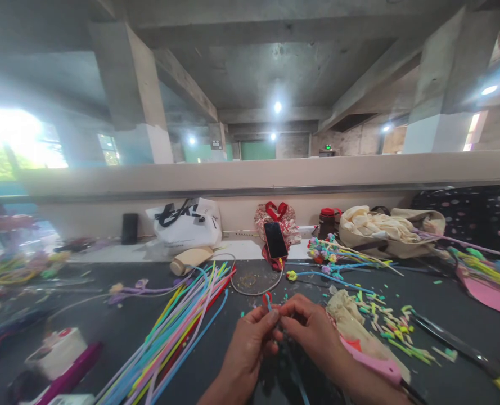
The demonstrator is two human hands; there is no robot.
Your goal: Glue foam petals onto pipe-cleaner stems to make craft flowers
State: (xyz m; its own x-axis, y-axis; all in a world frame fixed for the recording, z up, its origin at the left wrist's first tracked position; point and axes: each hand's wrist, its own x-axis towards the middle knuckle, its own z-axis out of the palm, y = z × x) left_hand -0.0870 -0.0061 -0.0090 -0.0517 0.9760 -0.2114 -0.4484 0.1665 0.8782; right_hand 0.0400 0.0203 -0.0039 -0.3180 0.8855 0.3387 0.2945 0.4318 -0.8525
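My left hand is closed in a pinch on a blue pipe cleaner with a red loop at its top. Right beside it, my right hand pinches the same piece, its fingertips meeting those of the left. A thin bluish length trails below the hands toward the front edge. To the left lies a bundle of long pipe cleaners in pink, blue, yellow and red. A pink-handled tool with a dark cord rests on a cloth by my right forearm.
Cut coloured bits and a long dark tool lie at right. Behind are finished-looking flower stems, a phone on a cable, a white bag, a cream bag and a dark bottle.
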